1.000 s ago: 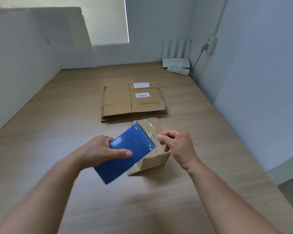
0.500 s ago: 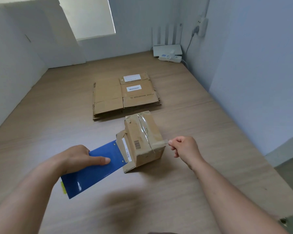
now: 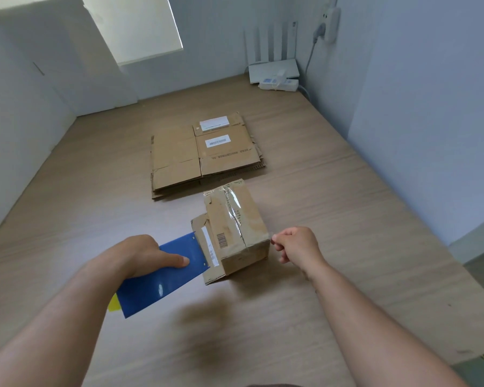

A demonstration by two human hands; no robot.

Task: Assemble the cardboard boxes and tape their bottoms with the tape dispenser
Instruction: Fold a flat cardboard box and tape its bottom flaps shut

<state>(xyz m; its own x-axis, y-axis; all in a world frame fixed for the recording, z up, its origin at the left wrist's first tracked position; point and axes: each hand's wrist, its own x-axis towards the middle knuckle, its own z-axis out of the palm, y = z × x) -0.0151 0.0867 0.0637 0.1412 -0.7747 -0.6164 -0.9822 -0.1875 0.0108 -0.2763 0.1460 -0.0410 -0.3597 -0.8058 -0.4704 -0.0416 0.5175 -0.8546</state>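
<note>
Two fingertips do the fine work. The right hand is curled closed, thumb pressed to forefinger just beside the near right corner of the cardboard box, where the clear tape runs off the top seam. The pinch looks to hold the tape's loose end, though the film there is too faint to be certain. Holding it taut would let the strip fold over the edge without wrinkling.

The left hand grips the tape dispenser, with the fingers wrapped round its blue side plate and the thumb laid flat along the top, pointing at the box. The dispenser's front edge sits against the box's left end, beside a loose flap that carries a white label. It appears to be parked there so that it braces the box against the right hand's pull.

The box rests on the wooden table with its taped face upward, which keeps the seam reachable. By my reading, this bottom is nearly sealed. Just beyond it lies a stack of flattened boxes, close enough to draw the next one from.
</note>
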